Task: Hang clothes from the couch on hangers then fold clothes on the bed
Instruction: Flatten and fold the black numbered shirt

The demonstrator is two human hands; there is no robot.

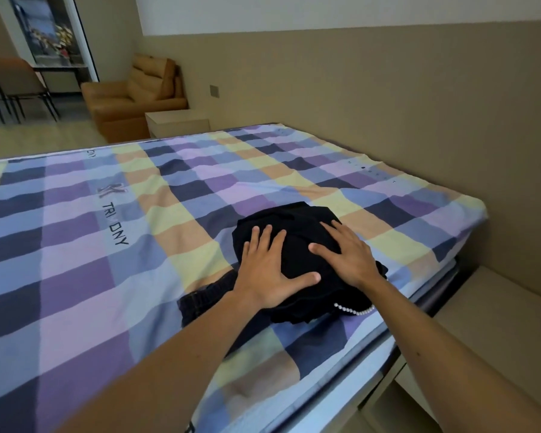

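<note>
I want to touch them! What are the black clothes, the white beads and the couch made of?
Black clothes: soft matte fabric, seemingly; it folds and wrinkles. White beads: shiny and round, pearl-like, perhaps plastic or glass. Couch: smooth tan leather or imitation, faintly glossy.

Left hand (270,271), right hand (349,259): flat, fingers spread.

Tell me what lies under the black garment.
A dark denim piece sticks out from under the black garment at left, a pearl strand at its near edge. The rest beneath is covered.
</note>
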